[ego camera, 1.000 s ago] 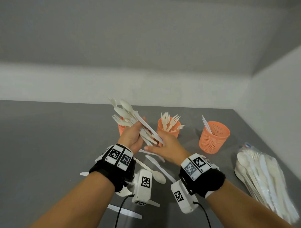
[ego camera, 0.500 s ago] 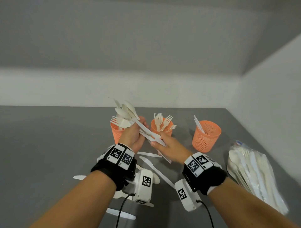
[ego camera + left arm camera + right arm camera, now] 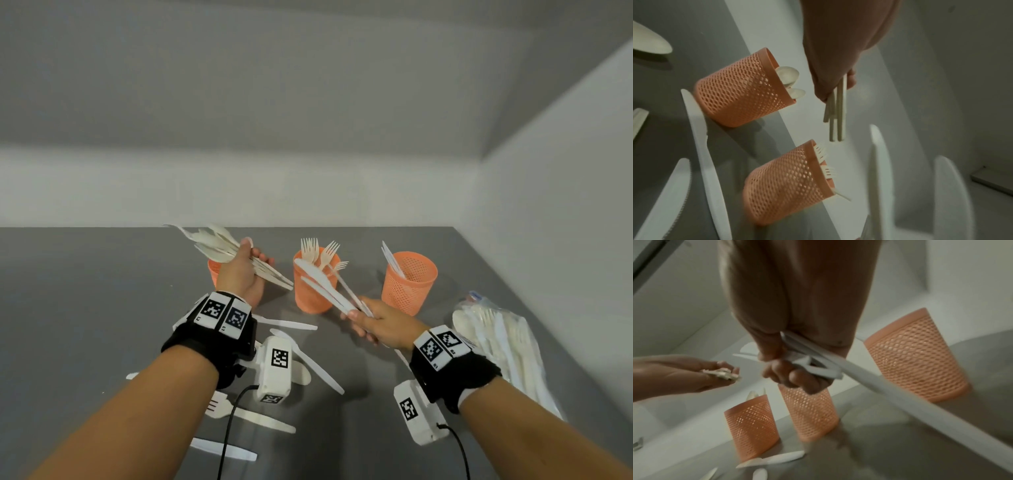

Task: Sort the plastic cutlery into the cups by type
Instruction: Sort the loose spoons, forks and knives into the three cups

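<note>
My left hand (image 3: 239, 274) grips a bundle of beige spoons and forks (image 3: 214, 243), heads pointing up and left, in front of the left orange mesh cup (image 3: 213, 270). In the left wrist view that left cup (image 3: 740, 95) holds spoons, and the bundle's handles (image 3: 835, 113) hang below my fist. My right hand (image 3: 371, 320) grips two or three white knives (image 3: 318, 281), their blades slanting across the middle cup (image 3: 310, 294), which holds forks. The right cup (image 3: 409, 281) holds a knife. The right wrist view shows my fingers (image 3: 797, 378) curled round the knife handles (image 3: 818, 363).
Loose knives (image 3: 291, 323), a fork (image 3: 236, 409) and another knife (image 3: 222, 450) lie on the grey table (image 3: 85, 308) under my wrists. A clear bag of cutlery (image 3: 496, 342) lies at the right edge by the wall. Walls close off the back and right.
My hands have come apart: the right hand drew the white knives out of the left hand's bundle and moved right and down. The left hand keeps the rest, tilted further left.
</note>
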Tool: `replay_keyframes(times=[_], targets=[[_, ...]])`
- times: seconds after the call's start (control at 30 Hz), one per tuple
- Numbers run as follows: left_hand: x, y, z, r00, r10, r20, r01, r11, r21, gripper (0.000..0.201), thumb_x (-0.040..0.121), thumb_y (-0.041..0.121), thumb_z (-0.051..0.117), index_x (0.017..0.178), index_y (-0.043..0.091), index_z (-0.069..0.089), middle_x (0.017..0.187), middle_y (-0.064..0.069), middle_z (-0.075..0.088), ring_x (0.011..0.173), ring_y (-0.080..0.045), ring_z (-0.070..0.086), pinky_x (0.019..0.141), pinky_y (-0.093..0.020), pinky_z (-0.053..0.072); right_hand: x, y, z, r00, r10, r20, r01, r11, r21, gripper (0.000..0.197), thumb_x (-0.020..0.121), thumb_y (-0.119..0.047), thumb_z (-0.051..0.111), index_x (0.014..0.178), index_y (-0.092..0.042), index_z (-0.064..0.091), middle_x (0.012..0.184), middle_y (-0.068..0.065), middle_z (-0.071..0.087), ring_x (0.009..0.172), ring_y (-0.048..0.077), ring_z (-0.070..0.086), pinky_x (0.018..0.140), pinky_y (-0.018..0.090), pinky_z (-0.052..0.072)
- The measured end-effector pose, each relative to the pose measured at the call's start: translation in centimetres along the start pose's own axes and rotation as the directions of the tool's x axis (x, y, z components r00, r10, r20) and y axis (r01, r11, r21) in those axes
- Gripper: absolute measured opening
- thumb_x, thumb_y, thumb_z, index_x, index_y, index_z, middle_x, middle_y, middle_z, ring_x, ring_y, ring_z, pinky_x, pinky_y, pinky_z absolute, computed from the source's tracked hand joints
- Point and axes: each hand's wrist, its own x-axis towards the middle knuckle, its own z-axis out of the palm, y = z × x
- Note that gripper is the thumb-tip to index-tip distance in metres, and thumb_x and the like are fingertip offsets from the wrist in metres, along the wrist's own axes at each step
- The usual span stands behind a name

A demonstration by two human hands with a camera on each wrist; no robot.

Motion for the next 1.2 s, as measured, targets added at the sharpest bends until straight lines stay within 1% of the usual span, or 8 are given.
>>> replay_keyframes(times=[0.2, 0.4, 0.6, 0.73, 0.83, 1.07, 1.13, 1.2], targets=[[-2.3, -2.8, -0.1, 0.962, -0.151, 0.227, 0.077, 0.949, 0.305, 0.024, 0.098, 0.013, 0.041, 0.077, 0.011, 0.052, 0.060, 0.001, 0.049, 0.045, -0.006, 0.051, 0.064, -0.025, 0.047, 0.3, -2.5, -5.2, 0.928, 0.013, -0.373, 0.108, 0.947, 0.301, 0.022, 0.100, -0.023, 0.036, 0.091, -0.023, 0.056, 0.062, -0.002, 0.046, 0.050, 0.009, 0.042, 0.050, 0.019, 0.040], [-5.2, -5.2, 0.5, 0.886, -0.220, 0.408, -0.009, 0.872, 0.490, 0.018, 0.098, 0.019, 0.040, 0.100, 0.021, 0.058, 0.053, 0.006, 0.045, 0.044, -0.006, 0.041, 0.054, -0.022, 0.038, 0.8, -4.9, -12.6, 0.701, -0.141, -0.699, 0.373, 0.908, 0.191, 0.019, 0.101, -0.022, 0.031, 0.096, -0.023, 0.050, 0.067, 0.000, 0.047, 0.056, 0.010, 0.045, 0.056, 0.018, 0.044], [-6.3, -5.0, 0.8, 0.839, -0.251, 0.482, -0.075, 0.825, 0.561, 0.021, 0.095, 0.025, 0.043, 0.084, 0.015, 0.057, 0.061, 0.002, 0.052, 0.046, -0.008, 0.046, 0.052, -0.022, 0.042, 4.4, 0.7, -12.3, 0.695, -0.002, -0.719, 0.204, 0.960, 0.194, 0.013, 0.099, -0.023, 0.038, 0.105, -0.018, 0.048, 0.073, -0.002, 0.052, 0.069, 0.014, 0.054, 0.076, 0.034, 0.048], [-6.3, -5.1, 0.5, 0.824, -0.263, 0.501, -0.053, 0.846, 0.531, 0.017, 0.096, 0.017, 0.042, 0.092, 0.012, 0.059, 0.065, 0.002, 0.059, 0.049, -0.009, 0.051, 0.051, -0.018, 0.046, 5.2, 3.6, -11.1, 0.773, 0.122, -0.623, 0.014, 0.978, 0.209, 0.021, 0.092, -0.018, 0.052, 0.111, -0.012, 0.049, 0.096, 0.007, 0.058, 0.090, 0.022, 0.057, 0.076, 0.030, 0.046], [-6.1, -5.2, 0.0, 0.827, -0.255, 0.501, -0.093, 0.817, 0.569, 0.015, 0.095, 0.017, 0.045, 0.095, 0.011, 0.058, 0.066, 0.001, 0.060, 0.050, -0.009, 0.053, 0.054, -0.019, 0.048, 5.1, 3.7, -10.9, 0.768, 0.148, -0.623, -0.004, 0.974, 0.227, 0.037, 0.088, -0.020, 0.060, 0.120, -0.009, 0.048, 0.107, 0.002, 0.053, 0.099, 0.018, 0.052, 0.083, 0.028, 0.038], [-6.2, -5.1, -0.1, 0.810, -0.198, 0.551, -0.255, 0.728, 0.637, 0.012, 0.095, 0.014, 0.046, 0.097, 0.007, 0.056, 0.066, 0.000, 0.058, 0.050, -0.010, 0.052, 0.056, -0.022, 0.048, 5.2, -0.9, -10.4, 0.552, -0.258, -0.793, 0.103, 0.965, -0.242, 0.038, 0.083, -0.018, 0.066, 0.117, -0.008, 0.054, 0.115, 0.013, 0.054, 0.112, 0.025, 0.049, 0.097, 0.029, 0.037], [-6.2, -5.2, -0.1, 0.799, -0.192, 0.569, -0.308, 0.683, 0.662, 0.012, 0.095, 0.014, 0.047, 0.097, 0.006, 0.056, 0.064, 0.001, 0.057, 0.050, -0.010, 0.051, 0.058, -0.024, 0.047, 5.0, -3.7, -9.0, 0.623, -0.310, -0.718, 0.239, 0.950, -0.203, 0.027, 0.084, -0.021, 0.066, 0.107, -0.009, 0.061, 0.109, 0.009, 0.058, 0.104, 0.022, 0.055, 0.089, 0.013, 0.039], [-6.1, -5.5, -0.1, 0.811, -0.187, 0.553, -0.333, 0.630, 0.702, 0.011, 0.094, 0.017, 0.051, 0.094, 0.008, 0.058, 0.062, 0.003, 0.056, 0.050, -0.009, 0.049, 0.060, -0.026, 0.045, 4.8, -6.2, -6.9, 0.825, -0.255, -0.505, 0.246, 0.965, -0.085, 0.029, 0.084, -0.034, 0.064, 0.101, -0.011, 0.066, 0.104, 0.005, 0.063, 0.097, 0.015, 0.059, 0.085, 0.011, 0.039]])
